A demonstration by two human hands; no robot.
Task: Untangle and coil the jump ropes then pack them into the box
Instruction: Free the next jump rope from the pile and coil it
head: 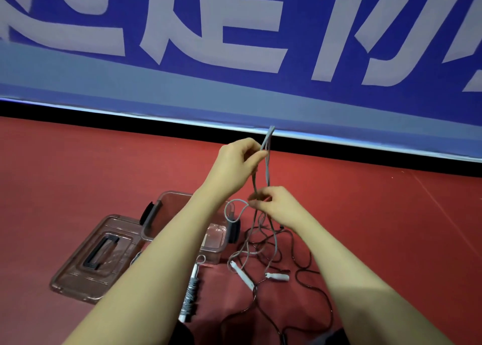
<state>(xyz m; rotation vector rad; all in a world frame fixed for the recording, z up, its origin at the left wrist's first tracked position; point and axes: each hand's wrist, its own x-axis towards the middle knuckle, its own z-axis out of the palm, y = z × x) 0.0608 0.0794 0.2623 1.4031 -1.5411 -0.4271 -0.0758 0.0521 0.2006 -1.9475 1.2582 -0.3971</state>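
Observation:
My left hand (238,164) is raised and pinches a folded bight of the grey jump rope (267,162), whose top sticks up past the fingers. Lower down, my right hand (273,205) pinches the same grey strands where they cross. The rest of the grey rope hangs into a tangle on the red floor, with two white handles (242,275) (277,276) lying there. A dark jump rope (307,284) loops through that tangle. One coiled grey rope with white handles (191,292) lies under my left forearm. The clear brown box (167,206) stands open behind my arms.
The box's lid (96,256), with a dark handle, lies flat on the floor to the left of the box. A blue banner with white lettering (234,44) stands along the far edge of the red floor (78,175).

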